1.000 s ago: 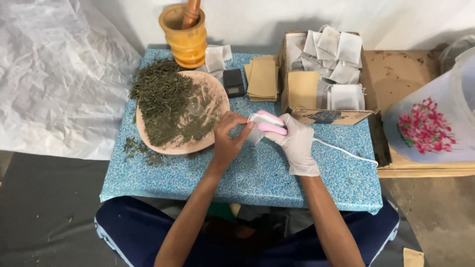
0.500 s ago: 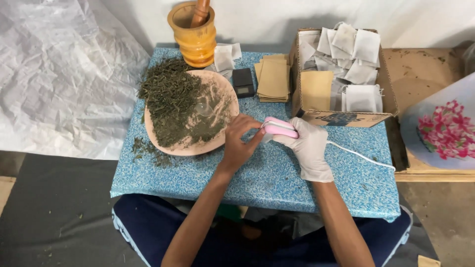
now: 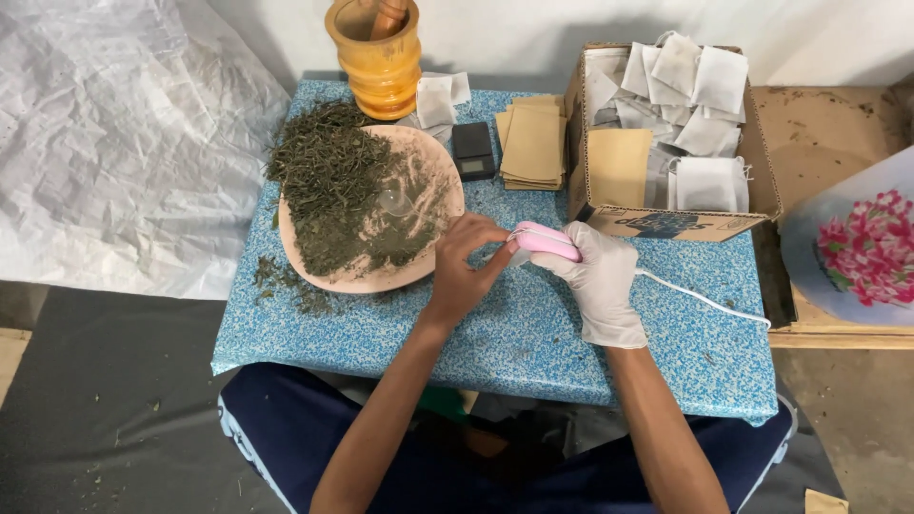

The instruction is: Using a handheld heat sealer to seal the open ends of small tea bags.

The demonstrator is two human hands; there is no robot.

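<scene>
Forearms entering from the bottom edge, above dark blue trousers, and meeting over the blue speckled tabletop (image 3: 400,333). Right hand (image 3: 598,281), in a white glove, with fingers (image 3: 583,249) wrapped shut around a small pink handheld device (image 3: 545,241); white cord (image 3: 705,301) trailing from it to the right across the tabletop. Left hand (image 3: 465,268), bare, with fingers (image 3: 495,255) drawn together at the device's left tip, pinching something small and pale there; item too hidden to identify. Just left of the hands, a shallow pinkish plate (image 3: 424,266) heaped with dried green leaves (image 3: 328,190), a few spilled beside it at the tabletop's left edge. Farther back, a small black digital scale (image 3: 472,150), a stack of brown paper envelopes (image 3: 533,143) and loose white filter bags (image 3: 438,98). At the far edge, a yellow wooden mortar with pestle (image 3: 378,52). To the right, an open cardboard box (image 3: 666,221) of white filter bags and one brown envelope.
</scene>
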